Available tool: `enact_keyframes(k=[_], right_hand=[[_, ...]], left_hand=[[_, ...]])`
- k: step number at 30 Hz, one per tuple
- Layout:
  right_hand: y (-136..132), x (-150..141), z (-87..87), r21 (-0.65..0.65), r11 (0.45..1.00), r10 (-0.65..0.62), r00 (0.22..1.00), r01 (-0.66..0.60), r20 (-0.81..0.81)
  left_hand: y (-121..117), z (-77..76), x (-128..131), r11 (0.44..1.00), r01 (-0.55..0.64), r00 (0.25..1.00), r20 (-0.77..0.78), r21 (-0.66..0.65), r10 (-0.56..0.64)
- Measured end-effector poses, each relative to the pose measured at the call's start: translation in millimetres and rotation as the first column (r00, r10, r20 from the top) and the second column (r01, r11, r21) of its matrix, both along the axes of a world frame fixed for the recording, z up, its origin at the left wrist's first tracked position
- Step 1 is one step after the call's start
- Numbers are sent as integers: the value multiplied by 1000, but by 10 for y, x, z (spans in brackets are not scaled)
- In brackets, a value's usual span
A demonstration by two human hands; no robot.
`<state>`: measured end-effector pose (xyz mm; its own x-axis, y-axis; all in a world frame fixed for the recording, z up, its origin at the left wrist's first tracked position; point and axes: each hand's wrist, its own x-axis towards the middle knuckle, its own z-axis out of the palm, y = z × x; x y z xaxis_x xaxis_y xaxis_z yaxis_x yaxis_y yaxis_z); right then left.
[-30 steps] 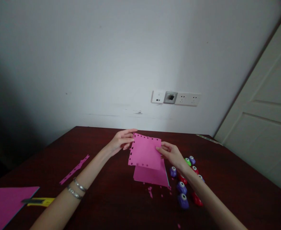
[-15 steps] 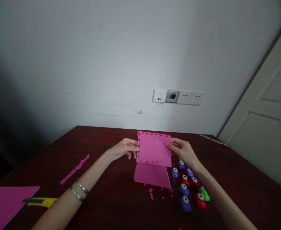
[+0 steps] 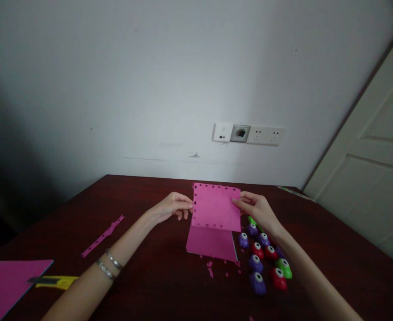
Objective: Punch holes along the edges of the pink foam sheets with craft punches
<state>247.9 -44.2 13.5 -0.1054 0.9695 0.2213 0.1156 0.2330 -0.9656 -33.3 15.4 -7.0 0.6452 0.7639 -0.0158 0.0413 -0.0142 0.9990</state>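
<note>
A pink sheet of paper (image 3: 216, 206) with small shapes punched along its top, left and lower edges is held up above the table. At its left edge, my left hand (image 3: 173, 207) pinches it between thumb and fingers. My right hand (image 3: 254, 208) grips the opposite edge, thumb in front and fingers behind. Below and partly hidden by it is another pink piece of paper (image 3: 211, 243). Several craft punches (image 3: 257, 263) in purple, red and green lie beside and below my right hand. Pink punched scraps (image 3: 210, 269) are scattered in front of the paper.
A yellow utility knife (image 3: 57, 281) lies at the left, its tip over a stack of pink paper (image 3: 10, 283). A narrow punched strip (image 3: 103, 236) is left of my left forearm. Behind the dark red table (image 3: 142, 189) is a wall with sockets (image 3: 265, 135).
The pink sheet stays held in both hands, almost still. My left fingers have shifted slightly up along its edge, and the view has moved a little.
</note>
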Motion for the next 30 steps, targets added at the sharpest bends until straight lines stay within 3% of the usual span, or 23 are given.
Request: enact_keyframes(k=[9,14,16,18,20,25,30], right_hand=[[-19,-37,29,9,1000,-15,1000,15,-12],[52,-2,-46,-28,998,-53,997,54,51],[78,0,-89,49,979,-205,964,200,169],[63,-42,-99,246,908,-405,860,339,311],[-12,-140,-58,407,854,-486,777,325,400],[-329,-507,154,374,921,-288,830,105,477],[-451,-660,190,303,947,-224,893,106,389]], left_hand=[[-22,43,-20,1000,21,999,-30,-8,-21],[-79,135,1,1000,0,1000,-17,25,1],[-122,185,29,999,-12,1000,-4,37,12],[-170,226,70,999,-17,1000,2,42,17],[-220,249,121,999,-26,1000,4,47,26],[-356,260,262,992,-69,998,4,109,69],[-465,282,362,974,-145,989,-12,175,149]])
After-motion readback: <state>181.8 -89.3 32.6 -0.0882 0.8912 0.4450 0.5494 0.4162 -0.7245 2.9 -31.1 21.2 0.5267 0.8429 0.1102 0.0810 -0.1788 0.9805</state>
